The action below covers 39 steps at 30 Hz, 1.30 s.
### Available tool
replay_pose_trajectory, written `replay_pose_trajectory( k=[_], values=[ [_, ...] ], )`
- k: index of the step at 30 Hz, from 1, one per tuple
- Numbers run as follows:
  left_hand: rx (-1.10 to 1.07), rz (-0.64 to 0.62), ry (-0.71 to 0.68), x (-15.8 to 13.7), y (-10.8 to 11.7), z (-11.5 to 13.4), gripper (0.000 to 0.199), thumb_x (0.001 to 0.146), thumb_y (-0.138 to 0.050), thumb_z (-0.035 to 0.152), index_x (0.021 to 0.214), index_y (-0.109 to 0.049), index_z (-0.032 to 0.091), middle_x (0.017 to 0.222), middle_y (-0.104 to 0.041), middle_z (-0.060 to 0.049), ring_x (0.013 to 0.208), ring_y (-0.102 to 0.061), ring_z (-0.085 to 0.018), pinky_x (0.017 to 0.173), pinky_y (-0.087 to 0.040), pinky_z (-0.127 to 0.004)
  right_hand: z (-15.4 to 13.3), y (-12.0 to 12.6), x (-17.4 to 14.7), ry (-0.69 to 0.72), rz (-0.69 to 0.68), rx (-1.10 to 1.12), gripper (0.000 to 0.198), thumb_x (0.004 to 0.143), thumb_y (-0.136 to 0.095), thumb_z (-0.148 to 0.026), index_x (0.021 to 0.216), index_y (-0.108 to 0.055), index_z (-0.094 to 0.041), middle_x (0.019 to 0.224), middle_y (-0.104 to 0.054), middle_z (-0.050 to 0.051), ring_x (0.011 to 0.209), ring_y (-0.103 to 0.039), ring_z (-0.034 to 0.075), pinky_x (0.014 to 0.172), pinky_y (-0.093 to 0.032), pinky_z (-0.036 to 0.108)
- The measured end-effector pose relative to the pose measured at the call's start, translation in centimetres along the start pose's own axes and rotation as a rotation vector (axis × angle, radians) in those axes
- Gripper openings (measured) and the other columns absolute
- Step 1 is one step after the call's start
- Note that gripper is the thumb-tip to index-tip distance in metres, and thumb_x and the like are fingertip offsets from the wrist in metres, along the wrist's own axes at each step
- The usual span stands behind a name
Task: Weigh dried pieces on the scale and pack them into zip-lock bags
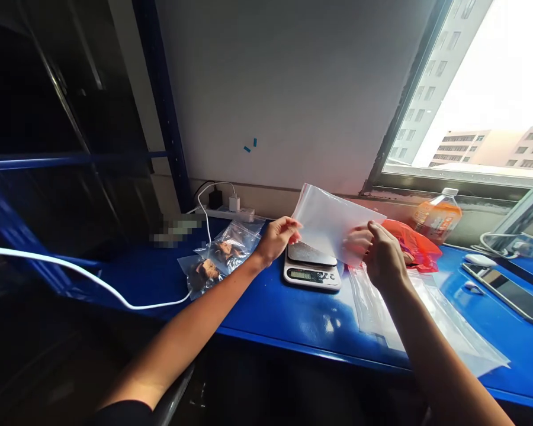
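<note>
A translucent zip-lock bag (328,216) is stretched between my two hands, above a kitchen scale (311,275). My left hand (278,236) pinches the bag's left edge, near a reddish strip. At the other end my right hand (377,251) grips the bag's right side, with some fingers behind the film. The bag looks flat, and it covers part of the scale's metal plate. The scale's display is lit, but its digits are too small to read. Left of the scale lie clear bags with brown pieces (208,269) inside.
A stack of flat clear bags (430,319) lies under my right forearm. Behind it are a red plastic bag (415,242) and an orange drink bottle (442,213). A phone (510,293) rests at the right. A white cable (128,305) crosses the left side from a power strip (244,213).
</note>
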<state>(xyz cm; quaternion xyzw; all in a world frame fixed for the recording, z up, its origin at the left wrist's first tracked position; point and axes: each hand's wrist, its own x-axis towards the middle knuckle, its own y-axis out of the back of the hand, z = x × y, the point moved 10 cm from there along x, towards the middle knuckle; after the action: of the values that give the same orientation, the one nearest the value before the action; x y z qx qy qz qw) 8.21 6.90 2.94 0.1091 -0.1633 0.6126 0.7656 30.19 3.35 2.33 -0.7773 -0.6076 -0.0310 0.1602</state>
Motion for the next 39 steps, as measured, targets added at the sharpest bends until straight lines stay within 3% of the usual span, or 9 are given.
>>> replay_pose_trajectory(
  k=[6,10,15,18,22,28,34,37,39],
  values=[
    [-0.112,0.154,0.068,1.2,2.6,-1.4,0.031,0.066,-0.074,0.039,0.08,-0.063,0.014,0.06,-0.052,0.004,0.05,-0.043,-0.004,0.049,-0.033,-0.018,0.3,0.2,0.0,0.022,-0.127,-0.195,0.031,0.069,-0.07,-0.048,0.073,-0.07,-0.018,0.068,-0.067,0.003,0.059,-0.058,0.013,0.053,-0.044,0.025],
    [-0.143,0.176,0.076,1.3,4.2,-0.5,0.039,0.058,-0.08,0.043,0.076,-0.063,0.014,0.06,-0.05,0.005,0.049,-0.039,-0.003,0.048,-0.033,-0.018,0.1,-0.2,-0.8,-0.017,-0.325,-0.287,0.028,0.066,-0.074,-0.045,0.073,-0.072,-0.018,0.07,-0.067,0.002,0.063,-0.059,0.013,0.058,-0.044,0.025],
    [-0.04,-0.071,0.118,0.7,2.2,0.7,0.04,0.054,-0.083,0.045,0.069,-0.065,0.012,0.056,-0.051,0.003,0.048,-0.039,-0.005,0.046,-0.031,-0.019,-0.1,-2.7,-1.3,-0.093,-0.521,-0.225,0.044,0.076,-0.058,-0.061,0.087,-0.07,-0.019,0.076,-0.067,0.004,0.066,-0.06,0.015,0.057,-0.045,0.026],
    [0.036,-0.188,0.114,0.2,0.8,0.7,0.041,0.057,-0.081,0.048,0.069,-0.065,0.012,0.056,-0.051,0.002,0.048,-0.039,-0.005,0.046,-0.03,-0.02,-1.1,-5.2,-0.6,0.022,-0.516,-0.352,0.034,0.074,-0.064,-0.053,0.077,-0.067,-0.019,0.07,-0.066,0.003,0.064,-0.059,0.014,0.057,-0.045,0.025],
    [0.017,-0.122,0.097,0.3,1.3,0.5,0.041,0.063,-0.076,0.05,0.069,-0.064,0.011,0.059,-0.052,0.001,0.05,-0.041,-0.006,0.049,-0.031,-0.021,-2.2,-8.4,0.2,0.158,-0.482,-0.34,0.023,0.071,-0.066,-0.042,0.072,-0.063,-0.019,0.06,-0.061,-0.001,0.057,-0.055,0.013,0.057,-0.045,0.026],
    [0.104,-0.079,0.105,0.1,1.8,0.9,0.022,0.07,-0.068,0.033,0.074,-0.066,0.011,0.065,-0.057,-0.001,0.055,-0.046,-0.008,0.054,-0.036,-0.023,-1.7,-7.1,1.1,0.187,-0.28,-0.318,0.022,0.071,-0.062,-0.037,0.076,-0.061,-0.016,0.058,-0.059,-0.001,0.057,-0.056,0.013,0.06,-0.044,0.027],
    [0.347,-0.136,-0.082,-0.1,0.5,2.1,0.015,0.072,-0.057,0.026,0.064,-0.061,0.015,0.061,-0.057,0.001,0.06,-0.05,-0.011,0.059,-0.039,-0.024,-2.9,-8.2,-0.8,0.462,-0.359,-0.866,0.016,0.075,-0.057,-0.025,0.089,-0.062,-0.02,0.092,-0.07,0.006,0.088,-0.062,0.022,0.079,-0.045,0.036],
    [0.521,-0.184,-0.186,-0.7,-0.8,2.3,0.016,0.075,-0.055,0.025,0.064,-0.061,0.015,0.06,-0.056,0.002,0.058,-0.048,-0.01,0.056,-0.037,-0.022,-3.4,-9.6,-2.5,0.597,-0.354,-1.157,0.024,0.078,-0.058,-0.026,0.101,-0.059,-0.022,0.095,-0.07,0.005,0.094,-0.06,0.027,0.085,-0.04,0.044],
    [0.618,-0.233,-0.272,-1.3,-2.0,2.7,0.016,0.078,-0.055,0.026,0.07,-0.065,0.015,0.065,-0.06,0.001,0.059,-0.049,-0.01,0.056,-0.036,-0.022,-3.3,-10.7,-3.7,0.651,-0.404,-1.209,0.023,0.08,-0.055,-0.021,0.103,-0.056,-0.022,0.097,-0.07,0.005,0.095,-0.059,0.026,0.085,-0.039,0.043]
  ],
)
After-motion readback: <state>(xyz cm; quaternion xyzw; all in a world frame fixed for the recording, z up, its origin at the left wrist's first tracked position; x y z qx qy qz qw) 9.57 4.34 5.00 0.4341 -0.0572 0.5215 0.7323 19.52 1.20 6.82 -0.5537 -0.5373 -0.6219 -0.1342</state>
